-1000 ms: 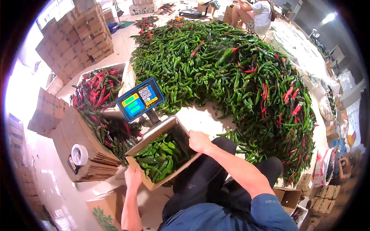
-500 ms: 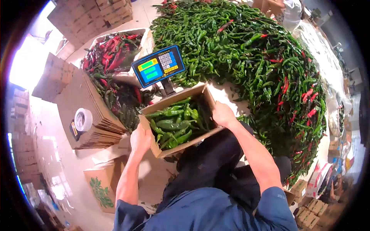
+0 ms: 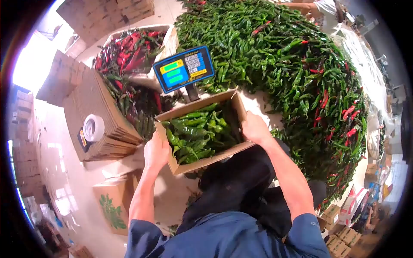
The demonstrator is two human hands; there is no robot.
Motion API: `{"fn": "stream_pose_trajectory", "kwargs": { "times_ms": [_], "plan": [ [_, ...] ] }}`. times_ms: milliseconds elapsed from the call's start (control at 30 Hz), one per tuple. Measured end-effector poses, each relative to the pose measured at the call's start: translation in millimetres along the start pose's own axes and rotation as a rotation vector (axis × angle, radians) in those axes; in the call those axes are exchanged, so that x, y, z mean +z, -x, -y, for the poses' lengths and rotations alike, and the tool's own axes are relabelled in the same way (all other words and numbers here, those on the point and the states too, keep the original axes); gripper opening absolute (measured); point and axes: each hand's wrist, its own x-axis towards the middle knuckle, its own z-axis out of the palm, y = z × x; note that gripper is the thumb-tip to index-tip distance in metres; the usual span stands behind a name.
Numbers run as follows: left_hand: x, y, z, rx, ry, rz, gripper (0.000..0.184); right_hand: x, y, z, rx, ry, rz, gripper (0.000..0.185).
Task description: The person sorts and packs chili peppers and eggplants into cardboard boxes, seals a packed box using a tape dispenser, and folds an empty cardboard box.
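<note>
An open cardboard box (image 3: 211, 162) sits in front of me, partly filled with green peppers (image 3: 195, 133). My left hand (image 3: 155, 151) grips its left end wall, and my right hand (image 3: 255, 127) grips the right end wall. Both hands are closed on the cardboard, with some fingertips hidden behind it. Just beyond the box rises a blue scale display (image 3: 183, 69) on a short post. Whether the box rests on the scale's platform cannot be seen.
A big heap of green peppers (image 3: 258, 51) with some red ones spreads ahead and right. A white crate (image 3: 171, 41) of red peppers stands ahead left. Flattened cardboard (image 3: 97, 112) carries a tape roll (image 3: 93, 127). A printed box (image 3: 112, 206) stands at lower left. Another person's arm (image 3: 303, 7) reaches in at top right.
The peppers in the box have shifted and lie more level. Both hands keep hold of the box, its left side slightly higher in view. The view has moved a little.
</note>
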Motion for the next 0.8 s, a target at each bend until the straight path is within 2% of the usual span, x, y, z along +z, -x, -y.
{"fn": "stream_pose_trajectory", "kwargs": {
  "times_ms": [100,133,233,367,467,500,567,667,767,800],
  "plan": [
    [18.8,-7.4,23.2,-0.069,-0.037,0.017,0.031,16.6,-9.5,-6.9,-0.026,0.001,-0.008,0.026],
    [35.1,-16.7,38.7,-0.022,0.087,-0.047,0.031,29.2,-21.8,-14.5,-0.042,0.009,0.007,0.026],
    [7.1,-28.2,12.4,-0.056,-0.045,0.064,0.03,20.4,-36.5,-7.2,-0.044,0.027,0.051,0.026],
    [-12.5,-6.8,7.0,-0.098,0.152,0.028,0.031,-6.3,-16.6,5.4,-0.026,-0.021,0.021,0.026],
    [18.6,-17.6,38.3,-0.107,0.143,0.012,0.031,20.6,-24.3,1.2,-0.048,0.009,0.078,0.024],
    [18.2,-22.4,41.2,-0.136,0.035,0.071,0.03,28.0,-26.7,-3.4,-0.066,0.029,0.075,0.024],
    [10.1,-16.0,29.6,-0.094,0.148,0.027,0.031,27.6,-20.4,-12.0,-0.035,0.013,0.078,0.024],
    [-3.1,-3.7,16.2,-0.093,0.099,0.064,0.032,16.5,-10.5,-6.7,-0.036,0.011,0.039,0.025],
    [3.5,-2.4,24.9,-0.102,0.14,0.043,0.031,16.1,-11.9,-6.2,-0.08,-0.007,0.042,0.022],
    [30.8,-11.7,54.7,-0.051,0.186,0.034,0.031,26.0,-10.6,-6.8,-0.068,0.036,0.064,0.022]
  ]
}}
